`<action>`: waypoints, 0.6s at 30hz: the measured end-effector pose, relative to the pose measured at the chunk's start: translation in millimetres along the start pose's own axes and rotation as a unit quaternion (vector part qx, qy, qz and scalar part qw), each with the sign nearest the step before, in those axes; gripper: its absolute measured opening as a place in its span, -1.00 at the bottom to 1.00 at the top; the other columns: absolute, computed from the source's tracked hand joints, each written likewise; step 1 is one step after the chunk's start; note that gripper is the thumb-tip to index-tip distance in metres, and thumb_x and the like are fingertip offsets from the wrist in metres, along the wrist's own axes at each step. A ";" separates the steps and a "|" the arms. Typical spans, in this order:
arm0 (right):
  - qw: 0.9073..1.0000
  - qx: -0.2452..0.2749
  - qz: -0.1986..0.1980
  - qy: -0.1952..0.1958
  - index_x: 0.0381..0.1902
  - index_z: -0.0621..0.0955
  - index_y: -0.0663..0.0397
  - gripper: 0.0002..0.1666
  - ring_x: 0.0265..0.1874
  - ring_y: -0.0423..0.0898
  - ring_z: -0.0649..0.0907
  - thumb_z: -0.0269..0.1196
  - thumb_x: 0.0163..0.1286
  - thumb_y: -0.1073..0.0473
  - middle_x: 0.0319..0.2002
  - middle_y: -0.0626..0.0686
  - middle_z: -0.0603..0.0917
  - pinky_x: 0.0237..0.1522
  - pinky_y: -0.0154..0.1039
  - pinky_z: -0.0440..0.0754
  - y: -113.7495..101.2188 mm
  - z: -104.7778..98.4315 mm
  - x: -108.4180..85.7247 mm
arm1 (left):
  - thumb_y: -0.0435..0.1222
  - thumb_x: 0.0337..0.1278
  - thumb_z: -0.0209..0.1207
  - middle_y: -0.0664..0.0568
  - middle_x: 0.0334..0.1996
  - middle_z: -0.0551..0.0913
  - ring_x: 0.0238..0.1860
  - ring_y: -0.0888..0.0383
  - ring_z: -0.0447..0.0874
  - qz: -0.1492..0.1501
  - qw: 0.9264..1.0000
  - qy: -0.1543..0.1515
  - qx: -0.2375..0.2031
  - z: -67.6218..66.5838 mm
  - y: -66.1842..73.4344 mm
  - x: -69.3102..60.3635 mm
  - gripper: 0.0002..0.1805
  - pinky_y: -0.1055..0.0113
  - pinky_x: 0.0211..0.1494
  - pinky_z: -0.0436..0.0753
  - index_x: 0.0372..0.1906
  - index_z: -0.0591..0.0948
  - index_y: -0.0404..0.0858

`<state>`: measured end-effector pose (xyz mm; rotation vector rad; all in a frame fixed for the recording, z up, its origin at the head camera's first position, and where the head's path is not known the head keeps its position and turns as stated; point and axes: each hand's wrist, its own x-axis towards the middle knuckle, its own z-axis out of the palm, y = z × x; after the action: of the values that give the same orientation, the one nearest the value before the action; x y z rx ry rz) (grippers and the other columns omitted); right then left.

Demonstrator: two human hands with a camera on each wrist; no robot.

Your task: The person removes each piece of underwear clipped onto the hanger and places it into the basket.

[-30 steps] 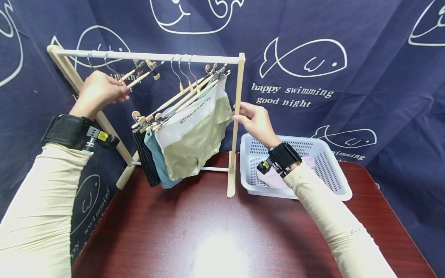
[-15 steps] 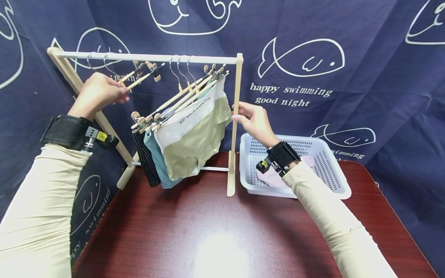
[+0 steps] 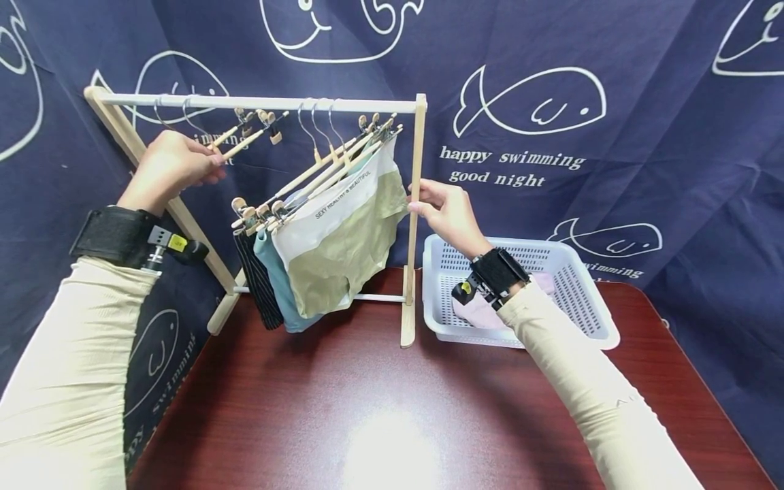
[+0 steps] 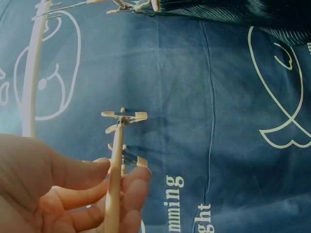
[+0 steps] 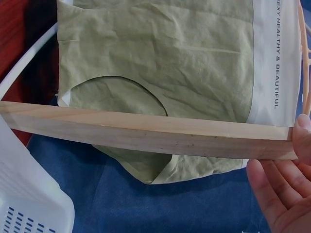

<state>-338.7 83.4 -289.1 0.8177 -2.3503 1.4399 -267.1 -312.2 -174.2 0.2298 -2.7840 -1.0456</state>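
Observation:
At the rack's left side, my left hand point(image 3: 177, 163) pinches a wooden clip hanger point(image 3: 245, 144); in the left wrist view the thumb and fingers of the left hand point(image 4: 82, 189) hold its bar point(image 4: 113, 187). A second bare hanger is just behind it. My right hand point(image 3: 446, 211) grips the rack's right post point(image 3: 418, 156); in the right wrist view the right hand point(image 5: 286, 179) has thumb and fingers around the post point(image 5: 170, 133). Between the hands hang green-and-white briefs point(image 3: 343, 248), a blue garment point(image 3: 283, 286) and a black striped one point(image 3: 257, 279) on clip hangers.
A pale blue basket point(image 3: 588, 292) with pink cloth point(image 3: 480, 313) inside stands right of the rack on the red-brown table point(image 3: 367, 395). The rack's feet point(image 3: 407, 327) rest near the table's back. A dark blue curtain point(image 3: 520, 41) hangs behind.

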 end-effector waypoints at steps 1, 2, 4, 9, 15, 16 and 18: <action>1.000 0.002 0.000 0.000 0.09 0.68 0.13 -0.63 -0.13 -0.06 0.76 0.35 0.31 0.34 -0.16 0.17 0.78 -0.06 -0.20 0.61 -0.3 -0.3 -0.2 | -0.21 0.36 0.12 0.41 -0.74 0.61 -0.60 0.53 0.59 0.007 1.000 0.008 0.007 -0.1 -0.7 -0.8 -0.57 0.61 -0.42 0.50 0.09 0.62 -0.50; 1.000 0.000 0.000 -0.001 0.09 0.68 0.12 -0.63 -0.13 -0.07 0.76 0.35 0.32 0.34 -0.16 0.16 0.78 -0.06 -0.20 0.61 -0.5 -0.5 -0.4 | -0.19 0.34 0.13 0.42 -0.74 0.61 -0.59 0.54 0.56 0.015 1.000 0.018 0.019 -0.3 -1.3 -1.8 -0.56 0.60 -0.38 0.47 0.07 0.64 -0.48; 1.000 0.003 -0.001 -0.002 0.09 0.68 0.12 -0.63 -0.13 -0.06 0.76 0.35 0.32 0.33 -0.17 0.17 0.78 -0.05 -0.18 0.61 -1.3 -0.9 -0.9 | -0.12 0.31 0.15 0.36 -0.69 0.65 -0.53 0.47 0.55 0.029 0.997 0.044 0.055 -1.3 -2.3 -4.4 -0.54 0.50 -0.32 0.44 0.02 0.69 -0.44; 1.000 0.006 -0.001 -0.001 0.07 0.69 0.12 -0.65 -0.14 -0.06 0.76 0.35 0.31 0.33 -0.18 0.16 0.78 -0.05 -0.19 0.61 -0.2 -1.0 -1.9 | 0.02 0.30 0.11 -0.24 -0.11 0.74 -0.08 -0.17 0.60 0.053 0.984 0.097 0.139 -2.6 1.1 -14.7 -0.47 0.12 -0.23 0.39 0.06 0.68 -0.34; 1.000 0.001 -0.005 0.002 0.05 0.68 0.14 -0.65 -0.14 -0.07 0.77 0.35 0.30 0.34 -0.18 0.17 0.78 -0.13 -0.35 0.57 1.5 0.3 -1.6 | 0.05 0.26 0.12 -0.25 -0.02 0.70 -0.03 -0.25 0.58 0.056 0.980 0.123 0.146 -5.8 9.2 -25.4 -0.47 0.07 -0.30 0.36 0.09 0.69 -0.27; 1.000 0.000 -0.006 0.003 0.05 0.68 0.14 -0.65 -0.14 -0.07 0.77 0.36 0.30 0.34 -0.18 0.17 0.78 -0.14 -0.36 0.56 1.5 0.6 -1.2 | 0.04 0.25 0.12 -0.23 -0.06 0.72 -0.04 -0.25 0.59 0.058 0.979 0.129 0.145 -6.6 10.3 -26.8 -0.48 0.07 -0.30 0.36 0.08 0.69 -0.26; 1.000 -0.002 -0.008 0.003 0.06 0.68 0.15 -0.65 -0.14 -0.06 0.77 0.35 0.30 0.34 -0.17 0.18 0.78 -0.15 -0.36 0.56 0.4 0.8 -0.9 | 0.02 0.25 0.11 -0.20 -0.13 0.75 -0.06 -0.25 0.59 0.065 0.977 0.143 0.142 -7.8 12.8 -30.3 -0.49 0.05 -0.28 0.36 0.07 0.70 -0.26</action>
<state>-338.1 83.2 -290.3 0.8264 -2.3360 1.4292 -237.0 -301.7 -162.7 0.2096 -2.6306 -0.5329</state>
